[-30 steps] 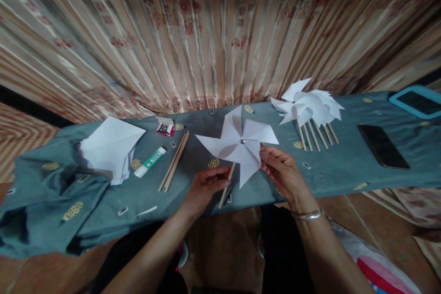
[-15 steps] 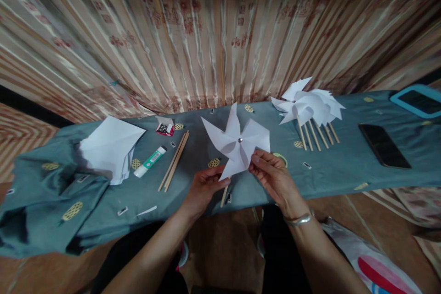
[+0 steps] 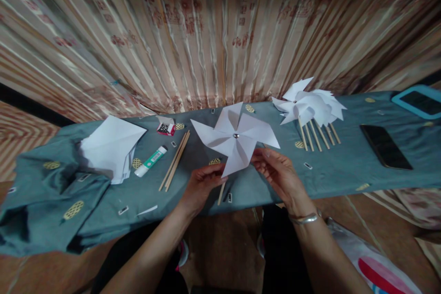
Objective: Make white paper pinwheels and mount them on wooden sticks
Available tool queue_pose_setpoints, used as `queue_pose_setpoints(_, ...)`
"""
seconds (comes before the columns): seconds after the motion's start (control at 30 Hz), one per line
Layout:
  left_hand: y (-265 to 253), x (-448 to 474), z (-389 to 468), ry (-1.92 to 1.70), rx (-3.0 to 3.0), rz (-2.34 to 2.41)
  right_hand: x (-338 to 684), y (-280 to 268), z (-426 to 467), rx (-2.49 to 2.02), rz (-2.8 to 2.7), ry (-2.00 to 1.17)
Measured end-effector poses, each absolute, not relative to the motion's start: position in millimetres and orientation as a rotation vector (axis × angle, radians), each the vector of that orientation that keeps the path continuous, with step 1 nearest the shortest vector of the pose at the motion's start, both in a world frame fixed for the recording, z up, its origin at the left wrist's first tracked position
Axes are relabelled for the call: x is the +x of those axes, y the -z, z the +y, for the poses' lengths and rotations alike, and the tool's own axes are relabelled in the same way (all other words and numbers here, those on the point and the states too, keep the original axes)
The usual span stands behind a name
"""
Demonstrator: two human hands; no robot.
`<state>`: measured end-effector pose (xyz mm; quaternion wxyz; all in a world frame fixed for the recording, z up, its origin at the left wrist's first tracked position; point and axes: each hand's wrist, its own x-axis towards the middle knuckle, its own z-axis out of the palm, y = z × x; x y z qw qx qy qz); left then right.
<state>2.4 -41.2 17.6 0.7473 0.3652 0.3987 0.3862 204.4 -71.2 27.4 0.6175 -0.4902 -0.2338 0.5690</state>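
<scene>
A white paper pinwheel (image 3: pixel 227 140) with a shiny pin at its centre is held up over the middle of the table. Its wooden stick (image 3: pixel 221 194) shows below the lowest blade. My left hand (image 3: pixel 203 186) is closed around the stick, its fingertips partly behind that blade. On the other side my right hand (image 3: pixel 277 172) pinches at the back of the pinwheel, and the blades cover its fingertips. Several finished pinwheels (image 3: pixel 310 103) lie in an overlapping row to the right, sticks toward me.
Left of my hands lie loose wooden sticks (image 3: pixel 174 161), a glue stick (image 3: pixel 150 161), a small box of pins (image 3: pixel 166 127) and a stack of white paper (image 3: pixel 112 144). A phone (image 3: pixel 386 146) and a blue-framed device (image 3: pixel 399 97) are at the right. A curtain (image 3: pixel 220 32) hangs behind the cloth-covered table (image 3: pixel 330 174).
The pinwheel's blades have turned and now face me more fully. My right fingers have moved from the front edge of a blade to behind it. My left hand has barely shifted.
</scene>
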Motion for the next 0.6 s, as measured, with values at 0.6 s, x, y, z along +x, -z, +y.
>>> queue_pose_setpoints(0.6,-18.1,0.5,-42.1,-0.768,0.766,0.910,227.3,-38.8,-70.3,-1.089,-0.614,-1.344)
